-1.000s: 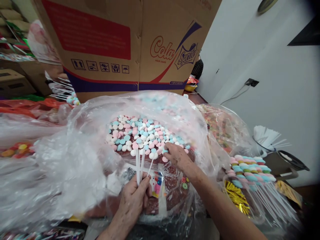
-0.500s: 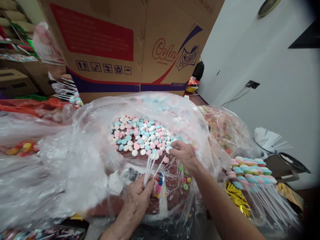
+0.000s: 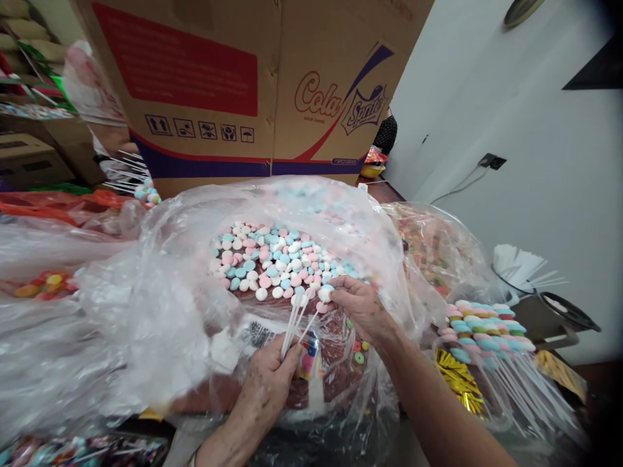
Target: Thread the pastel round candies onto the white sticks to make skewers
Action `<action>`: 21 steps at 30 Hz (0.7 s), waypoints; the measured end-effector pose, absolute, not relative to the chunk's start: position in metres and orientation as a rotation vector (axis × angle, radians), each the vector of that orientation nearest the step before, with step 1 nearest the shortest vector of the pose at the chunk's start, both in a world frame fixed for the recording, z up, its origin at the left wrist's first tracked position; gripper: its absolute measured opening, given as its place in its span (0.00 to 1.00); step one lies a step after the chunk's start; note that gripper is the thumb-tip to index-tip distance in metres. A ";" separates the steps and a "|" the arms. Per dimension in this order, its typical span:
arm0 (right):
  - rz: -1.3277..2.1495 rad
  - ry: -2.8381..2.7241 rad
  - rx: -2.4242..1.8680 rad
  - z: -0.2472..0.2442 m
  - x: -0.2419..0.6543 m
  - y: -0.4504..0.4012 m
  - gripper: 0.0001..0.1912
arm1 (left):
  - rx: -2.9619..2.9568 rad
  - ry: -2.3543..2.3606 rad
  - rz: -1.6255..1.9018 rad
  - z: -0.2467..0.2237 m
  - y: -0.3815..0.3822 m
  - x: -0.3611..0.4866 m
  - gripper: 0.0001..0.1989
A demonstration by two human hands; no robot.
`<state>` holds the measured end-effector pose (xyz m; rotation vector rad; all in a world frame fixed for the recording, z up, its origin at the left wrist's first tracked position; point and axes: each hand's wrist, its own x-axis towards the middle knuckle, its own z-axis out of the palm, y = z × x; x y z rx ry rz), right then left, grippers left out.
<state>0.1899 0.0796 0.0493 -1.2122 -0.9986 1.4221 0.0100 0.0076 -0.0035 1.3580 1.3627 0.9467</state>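
My left hand (image 3: 272,376) is closed around several white lollipop sticks (image 3: 293,323), whose upper ends fan out toward the candies. With thumb and forefinger, my right hand (image 3: 361,310) pinches a round white-and-blue marshmallow (image 3: 325,294), just above and to the right of the stick tips. The marshmallow and the sticks are apart. Beyond both hands, many pink, white and blue marshmallows (image 3: 272,259) lie loose in a large opened clear plastic bag (image 3: 195,220). A few small green, red and yellow ring candies (image 3: 359,357) lie below my right wrist.
A large cardboard box (image 3: 219,78) stands behind the bag. At right are finished marshmallow skewers (image 3: 487,331), gold tinsel (image 3: 457,383) and a dark jug-like container (image 3: 559,318) near white sticks (image 3: 518,269). More plastic bags (image 3: 73,337) cover the left. A person (image 3: 97,84) is behind the box's left side.
My right hand has lifted slightly toward me with the white-and-blue marshmallow now clearly between its fingertips. My left hand keeps the sticks in nearly the same place.
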 end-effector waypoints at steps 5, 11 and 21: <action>1.377 -1.063 -1.207 0.043 0.192 0.078 0.14 | 1.358 1.387 0.915 0.002 0.008 0.010 0.13; 1.195 -1.255 -1.229 0.029 0.195 0.073 0.15 | 1.271 1.359 0.975 -0.006 0.008 0.012 0.12; 0.647 -1.719 -1.283 0.021 0.185 0.062 0.15 | 1.294 1.425 0.961 0.004 0.007 0.010 0.13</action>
